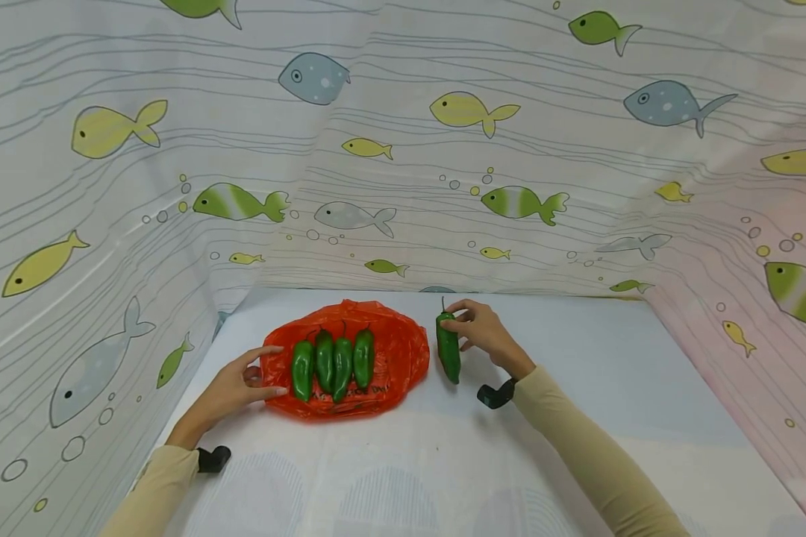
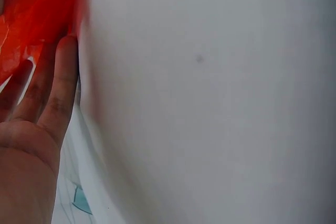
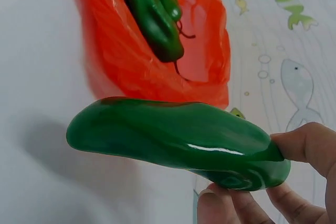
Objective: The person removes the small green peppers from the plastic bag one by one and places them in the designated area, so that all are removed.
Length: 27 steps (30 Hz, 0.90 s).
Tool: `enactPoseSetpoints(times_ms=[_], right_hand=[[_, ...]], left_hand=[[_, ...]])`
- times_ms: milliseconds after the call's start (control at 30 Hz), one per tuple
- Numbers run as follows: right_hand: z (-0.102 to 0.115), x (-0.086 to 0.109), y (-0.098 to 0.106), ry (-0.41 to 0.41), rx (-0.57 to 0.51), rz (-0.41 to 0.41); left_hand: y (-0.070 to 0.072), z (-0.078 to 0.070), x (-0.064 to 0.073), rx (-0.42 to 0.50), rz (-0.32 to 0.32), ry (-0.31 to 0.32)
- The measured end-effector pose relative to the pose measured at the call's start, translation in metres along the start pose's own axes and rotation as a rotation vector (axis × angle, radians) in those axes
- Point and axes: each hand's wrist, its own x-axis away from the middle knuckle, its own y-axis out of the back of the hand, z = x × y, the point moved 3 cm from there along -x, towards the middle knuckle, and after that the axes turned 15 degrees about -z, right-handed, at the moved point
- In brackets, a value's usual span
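Note:
A glossy green chili pepper (image 3: 173,140) is pinched near its stem end by my right hand (image 1: 482,328), thumb on one side and fingers on the other. In the head view it hangs upright, stem up, just right of a red plastic bag (image 1: 406,358). Several more green peppers (image 1: 342,365) lie side by side on the bag, stems toward the back. My left hand (image 1: 231,384) rests at the bag's left edge, thumb and forefinger spread apart. In the left wrist view its fairly straight fingers (image 2: 64,72) touch the red plastic; the thumb is hardly seen there.
The white table (image 1: 578,373) carries pale printed arches near its front. Fish-patterned cloth (image 1: 403,179) walls in the back and both sides. A black wrist mount (image 1: 495,394) sits under the right wrist, another (image 1: 213,459) by the left.

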Motion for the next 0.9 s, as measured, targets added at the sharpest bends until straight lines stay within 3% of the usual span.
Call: enactPoseSetpoints(times_ms=[900], right_hand=[[-0.049,-0.021,0.016,-0.118,0.006,-0.094]], left_hand=[[0.0,0.001,0.001,-0.03,-0.012,-0.018]])
